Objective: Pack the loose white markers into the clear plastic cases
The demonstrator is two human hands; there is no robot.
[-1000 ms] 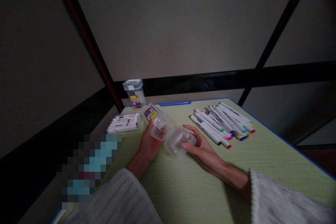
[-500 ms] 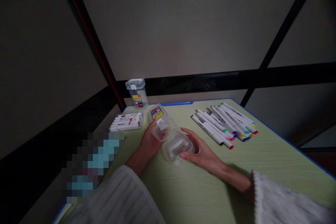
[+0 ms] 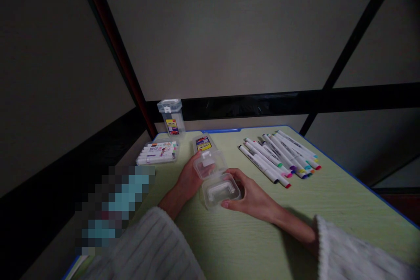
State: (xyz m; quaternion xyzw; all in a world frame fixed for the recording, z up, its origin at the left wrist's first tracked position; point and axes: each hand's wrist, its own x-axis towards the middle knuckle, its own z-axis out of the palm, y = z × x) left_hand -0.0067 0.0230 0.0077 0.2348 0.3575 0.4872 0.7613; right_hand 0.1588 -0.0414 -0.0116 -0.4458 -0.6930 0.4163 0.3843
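A clear plastic marker case point(image 3: 207, 160) with a yellow label lies tilted on the green table point(image 3: 243, 236). My left hand point(image 3: 187, 180) grips the case body from the left side. My right hand point(image 3: 250, 196) curls around its clear hinged lid point(image 3: 220, 190), which is swung open toward me. A spread of several white markers point(image 3: 278, 156) with coloured caps lies to the right, beyond my right hand.
A closed flat case full of markers point(image 3: 158, 153) lies at the left. Behind it an upright clear case point(image 3: 171, 117) stands at the table's far corner. A dark rail point(image 3: 288, 99) runs behind the table. The blue table edge point(image 3: 361, 179) slants down at the right.
The case in my hands has turned so the open lid faces me more squarely. My right hand's fingers have curled closer around the lid. Both hands shifted slightly toward me.
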